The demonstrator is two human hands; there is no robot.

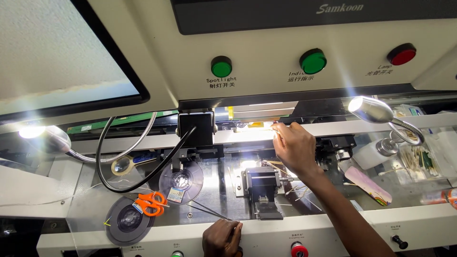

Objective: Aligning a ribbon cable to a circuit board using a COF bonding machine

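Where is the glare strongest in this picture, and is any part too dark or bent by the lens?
Head view: the right gooseneck lamp and left lamp blow out white; glare floods the rail beside the right hand. The left hand sits in shade. Panel edges bow slightly.

The right hand was stretched far forward on a long, extended arm, back of the hand upward, its fingers curled and pinched close together at the tips. The left hand sat low and near the body, knuckles up, fingers bent under.
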